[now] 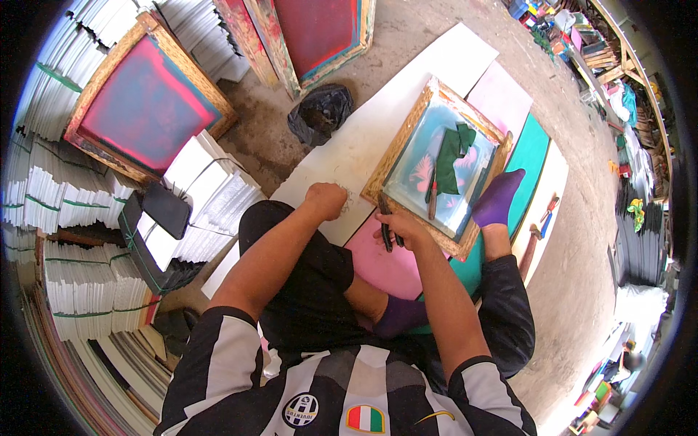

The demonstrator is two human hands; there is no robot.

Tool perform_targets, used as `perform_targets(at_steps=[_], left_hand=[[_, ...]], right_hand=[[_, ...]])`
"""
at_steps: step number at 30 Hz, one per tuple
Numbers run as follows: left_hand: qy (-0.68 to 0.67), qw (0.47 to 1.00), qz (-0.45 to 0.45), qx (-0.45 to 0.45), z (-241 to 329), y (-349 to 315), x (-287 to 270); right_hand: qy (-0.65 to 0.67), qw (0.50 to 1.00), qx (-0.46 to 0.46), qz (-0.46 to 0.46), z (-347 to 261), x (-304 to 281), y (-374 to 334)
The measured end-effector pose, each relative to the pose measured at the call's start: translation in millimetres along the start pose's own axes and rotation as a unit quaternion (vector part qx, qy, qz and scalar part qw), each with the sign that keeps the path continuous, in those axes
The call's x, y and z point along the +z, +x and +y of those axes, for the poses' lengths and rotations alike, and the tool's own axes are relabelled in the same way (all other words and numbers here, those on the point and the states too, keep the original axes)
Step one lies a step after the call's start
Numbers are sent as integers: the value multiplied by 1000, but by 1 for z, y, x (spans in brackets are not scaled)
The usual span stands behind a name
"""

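Observation:
My right hand (407, 230) is closed around black-handled pliers (386, 234), beside the near edge of a wooden screen-printing frame (376, 171). To its left, my left hand (327, 201) is curled in a fist over the white board; whatever it may hold is hidden. The frame lies tilted on the boards, its pale blue mesh (407, 171) showing pinkish-white motifs. A dark green cloth (448, 166) rests on the mesh, with a slim tool with a reddish handle (432, 203) next to it.
White board (407, 94), pink sheet (378, 258) and green sheet (529, 149) lie under me. A hammer (529, 251) and blue-and-red-handled tools (549, 216) sit at right. A black plastic bag (320, 114) stands ahead; another frame (149, 109) leans on paper stacks (80, 291) at left.

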State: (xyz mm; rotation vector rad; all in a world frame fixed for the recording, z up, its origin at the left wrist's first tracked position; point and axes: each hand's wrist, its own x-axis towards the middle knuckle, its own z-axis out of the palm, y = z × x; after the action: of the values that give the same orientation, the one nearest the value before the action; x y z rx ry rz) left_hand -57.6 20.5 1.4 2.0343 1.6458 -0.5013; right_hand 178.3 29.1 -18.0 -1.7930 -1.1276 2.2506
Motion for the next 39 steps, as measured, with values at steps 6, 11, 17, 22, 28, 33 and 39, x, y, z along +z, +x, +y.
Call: perform_targets(at_steps=[6, 11, 17, 22, 28, 33, 39], left_hand=[[-16, 1000, 7, -3, 0, 3, 2], [-18, 1000, 4, 11, 7, -5, -8], [-40, 999, -1, 24, 9, -4, -11], [-60, 998, -3, 5, 4, 0, -8], [-71, 996, 38, 23, 2, 2, -6], [-118, 961, 197, 154, 8, -5, 6], [-63, 958, 188, 209, 6, -5, 6]], right_hand=[[-86, 983, -95, 130, 24, 21, 17], [-119, 971, -111, 176, 29, 32, 20], [-169, 945, -140, 244, 42, 41, 24], [-230, 909, -153, 311, 37, 60, 13], [-208, 902, -195, 325, 42, 65, 6], [-194, 891, -293, 288, 62, 67, 4], [-196, 892, -301, 275, 62, 81, -7]])
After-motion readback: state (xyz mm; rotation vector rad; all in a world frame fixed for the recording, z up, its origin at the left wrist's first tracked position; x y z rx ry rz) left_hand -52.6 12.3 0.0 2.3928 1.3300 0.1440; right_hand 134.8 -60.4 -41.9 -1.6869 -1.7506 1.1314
